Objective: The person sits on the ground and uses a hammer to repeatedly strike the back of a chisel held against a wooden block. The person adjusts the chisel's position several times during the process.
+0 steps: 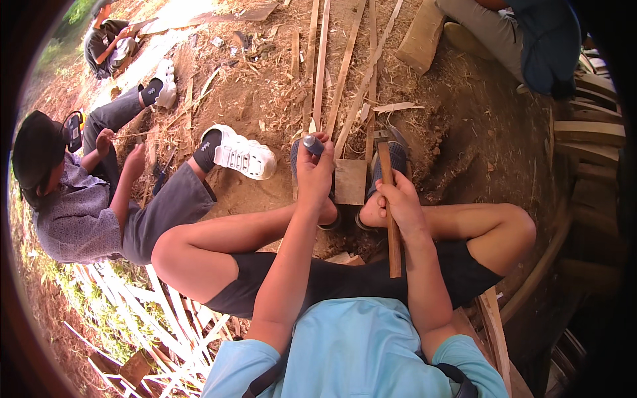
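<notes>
Right hand is wrapped around the shaft of a wooden-handled tool, which I see running from a metal head just beyond the hand to a bare end over the wearer's lap. Left hand grips a grey cylindrical tool, its rounded end poking out past the fingers; I cannot tell what its other end looks like. Between the two hands I have a flat wooden board, set between the wearer's feet. Beyond both hands, long wooden strips stretch away over ground strewn with shavings. Well left of the left hand I make out a seated co-worker, a white shoe nearest it. Far beyond the right hand lies a thick wood block.
</notes>
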Tool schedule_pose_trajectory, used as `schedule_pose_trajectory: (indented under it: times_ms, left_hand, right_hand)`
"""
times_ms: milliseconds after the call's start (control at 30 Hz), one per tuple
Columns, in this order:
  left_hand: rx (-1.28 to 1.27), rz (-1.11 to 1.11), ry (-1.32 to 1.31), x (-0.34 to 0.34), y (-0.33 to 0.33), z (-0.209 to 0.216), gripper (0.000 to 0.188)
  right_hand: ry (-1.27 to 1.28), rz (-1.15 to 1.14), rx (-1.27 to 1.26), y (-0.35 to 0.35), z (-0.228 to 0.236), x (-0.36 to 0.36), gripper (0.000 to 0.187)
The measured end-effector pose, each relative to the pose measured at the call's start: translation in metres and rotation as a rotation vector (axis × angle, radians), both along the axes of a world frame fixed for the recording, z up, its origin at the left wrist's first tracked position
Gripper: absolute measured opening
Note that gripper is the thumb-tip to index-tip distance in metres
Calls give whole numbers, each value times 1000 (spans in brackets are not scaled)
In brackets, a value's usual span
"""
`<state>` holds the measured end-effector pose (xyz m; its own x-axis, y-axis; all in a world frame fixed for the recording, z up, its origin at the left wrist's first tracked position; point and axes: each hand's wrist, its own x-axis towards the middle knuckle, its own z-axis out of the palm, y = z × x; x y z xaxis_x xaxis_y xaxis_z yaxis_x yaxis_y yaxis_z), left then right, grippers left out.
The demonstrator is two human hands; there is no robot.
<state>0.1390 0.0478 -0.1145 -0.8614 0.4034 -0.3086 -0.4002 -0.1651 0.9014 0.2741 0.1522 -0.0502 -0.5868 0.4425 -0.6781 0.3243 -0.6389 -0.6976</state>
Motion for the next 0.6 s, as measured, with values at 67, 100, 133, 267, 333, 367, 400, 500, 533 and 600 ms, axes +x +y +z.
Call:
schedule_pose_trajectory:
  times_ms: [67, 100, 133, 267, 333, 367, 400, 500, 533, 600]
  left_hand:
    - [-52, -57, 46, 1, -5, -15, 21]
    - [-94, -71, 73, 2, -7, -23, 21]
    - [-136, -87, 104, 0, -7, -24, 21]
    - [-203, -202, 100, -4, -13, -11, 20]
    - [-190, -148, 113, -5, -14, -14, 20]
    - [-181, -125, 114, -3, -12, -14, 20]
    - [-174, -112, 104, -2, -11, -14, 21]
    - [-155, -88, 95, 1, -7, -14, 21]
    - [-147, -84, 109, 2, -6, -16, 21]
    - [-134, -77, 137, 3, -6, -21, 22]
  right_hand:
    - [-2, 13, 51, 0, 1, -2, 23]
    - [-4, 18, 60, 1, 0, -2, 25]
    - [-3, 20, 70, 1, -1, -3, 26]
    - [-21, 66, 120, 2, -10, -2, 25]
    - [-36, 88, 129, 2, -22, -4, 23]
    - [-45, 77, 45, 5, -30, -4, 24]
    - [-54, 65, -40, 9, -40, -5, 25]
    - [-128, 65, -108, 8, -54, -3, 25]
    - [-157, 74, -100, 7, -56, -3, 24]
    - [-161, 101, -86, 8, -63, -1, 24]
